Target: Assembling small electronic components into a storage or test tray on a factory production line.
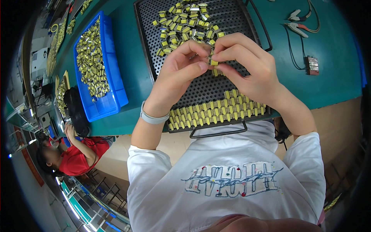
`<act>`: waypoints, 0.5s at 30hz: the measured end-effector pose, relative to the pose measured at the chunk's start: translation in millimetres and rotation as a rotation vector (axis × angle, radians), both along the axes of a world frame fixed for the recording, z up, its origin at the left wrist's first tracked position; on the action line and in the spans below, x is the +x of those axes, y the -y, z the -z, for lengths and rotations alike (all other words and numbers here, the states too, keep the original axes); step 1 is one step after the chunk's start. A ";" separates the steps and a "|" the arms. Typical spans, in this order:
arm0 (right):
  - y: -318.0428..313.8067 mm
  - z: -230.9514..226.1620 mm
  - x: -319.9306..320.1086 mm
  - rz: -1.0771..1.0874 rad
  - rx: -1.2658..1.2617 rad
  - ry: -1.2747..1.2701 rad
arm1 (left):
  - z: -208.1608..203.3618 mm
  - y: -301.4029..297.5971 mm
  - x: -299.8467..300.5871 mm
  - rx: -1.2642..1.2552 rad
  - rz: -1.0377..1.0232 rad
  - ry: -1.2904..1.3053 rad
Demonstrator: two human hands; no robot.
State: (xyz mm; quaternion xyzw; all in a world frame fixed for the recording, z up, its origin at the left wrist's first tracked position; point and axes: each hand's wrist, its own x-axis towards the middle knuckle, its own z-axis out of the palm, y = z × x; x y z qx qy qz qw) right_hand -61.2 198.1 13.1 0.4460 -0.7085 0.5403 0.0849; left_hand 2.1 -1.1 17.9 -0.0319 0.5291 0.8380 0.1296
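A small yellow-and-silver block-shaped component (211, 62) sits pinched between both hands, just above the middle of the black perforated metal tray (201, 87). The left hand (178, 71) closes thumb and forefinger on its near side, and the right hand (247, 67) closes its fingertips on the far side, so both grip the same piece. Done well, this handling probably calls for light, steady pressure with the piece kept low over the tray, so a slip lands it there. Neat rows of like yellow components (216, 112) lie along the tray's near edge, and a loose heap of the same parts (185, 23) lies at its far end. A blue plastic bin (112, 96) full of such parts stands to the left on the green table (332, 58); red and black clip leads (299, 21) lie to the right. Nothing crowds the hands. Another person in a red shirt (77, 158) works farther left.
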 end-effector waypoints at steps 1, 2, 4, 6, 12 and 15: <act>0.0 -0.1 -0.1 0.000 -0.003 -0.003 | 0.5 0.4 0.0 0.011 0.002 -0.003; -0.1 -0.3 -0.2 0.000 -0.003 -0.003 | 0.6 0.6 0.0 0.023 0.004 -0.006; -0.7 -0.6 -0.3 0.002 0.012 0.000 | 0.6 0.5 -0.1 0.030 0.006 -0.007; 0.0 -0.8 -0.4 -0.004 0.007 0.000 | 0.3 -0.4 -0.1 0.037 0.009 -0.007; -0.6 0.0 0.0 -0.011 0.019 -0.006 | 2.0 -1.8 -0.7 0.015 -0.005 -0.012; -0.1 1.1 0.1 -0.013 0.026 -0.020 | 3.3 -1.4 -0.7 0.010 -0.004 -0.020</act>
